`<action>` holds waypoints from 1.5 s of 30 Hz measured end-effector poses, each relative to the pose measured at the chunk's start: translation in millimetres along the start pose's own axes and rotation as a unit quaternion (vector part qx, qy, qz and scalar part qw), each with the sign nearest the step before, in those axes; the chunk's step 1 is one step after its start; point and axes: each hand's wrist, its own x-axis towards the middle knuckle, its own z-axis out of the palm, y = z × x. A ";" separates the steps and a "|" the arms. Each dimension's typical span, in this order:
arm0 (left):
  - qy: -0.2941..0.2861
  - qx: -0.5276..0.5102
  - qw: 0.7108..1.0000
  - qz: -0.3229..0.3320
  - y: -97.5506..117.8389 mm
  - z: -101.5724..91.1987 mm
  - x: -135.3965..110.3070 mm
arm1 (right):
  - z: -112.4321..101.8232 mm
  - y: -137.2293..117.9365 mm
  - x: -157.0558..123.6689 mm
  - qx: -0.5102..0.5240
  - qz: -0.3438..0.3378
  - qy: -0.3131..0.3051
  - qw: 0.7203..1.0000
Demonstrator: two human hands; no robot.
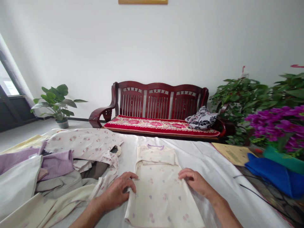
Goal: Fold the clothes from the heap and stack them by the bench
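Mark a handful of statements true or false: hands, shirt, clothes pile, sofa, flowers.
1. The left hand and right hand are at opposite side edges of the shirt. True.
2. The shirt's neckline trim is green. False: the neckline trim is purple.
3. The clothes pile lies to the left of the shirt. True.
4. The cushion is at the left end of the sofa, as pictured. False: the cushion is at the right end of the sofa.
5. The flowers at the right are purple. True.
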 end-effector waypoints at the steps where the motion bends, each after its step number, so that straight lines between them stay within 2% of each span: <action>1: 0.001 0.000 1.000 -0.001 -0.7 0.1 0.0 | -0.6 0.5 -0.3 -0.009 -0.002 -0.005 1.000; 11: 0.017 0.003 1.000 0.009 2.4 0.5 -0.5 | -7.3 -14.3 -4.2 -0.033 0.015 -0.087 0.996; 19: 0.027 -0.017 0.999 -0.007 1.3 1.5 2.3 | -4.0 -14.1 -5.1 0.078 0.021 -0.085 0.993; 25: 0.044 -0.028 0.999 0.010 -3.1 4.3 3.6 | -2.6 -13.2 -4.2 0.140 0.070 -0.052 0.986; 33: 0.042 -0.042 0.998 0.021 -1.4 1.7 3.5 | 2.6 -14.3 -3.1 0.096 0.073 -0.054 0.991; 36: 0.062 -0.023 0.998 0.025 3.3 -2.2 6.5 | 7.3 -15.7 0.0 0.090 0.058 -0.038 0.994; 40: 0.150 -0.014 0.988 0.014 5.7 -6.5 19.5 | 12.0 -18.1 7.7 0.165 0.076 0.015 0.983; 42: 0.194 -0.050 0.980 -0.017 1.6 -6.5 30.8 | 11.9 -19.7 12.9 0.179 0.087 0.056 0.978; 45: 0.245 -0.107 0.960 -0.085 -10.8 -4.2 52.5 | 10.1 -21.2 22.0 0.145 0.081 0.140 0.976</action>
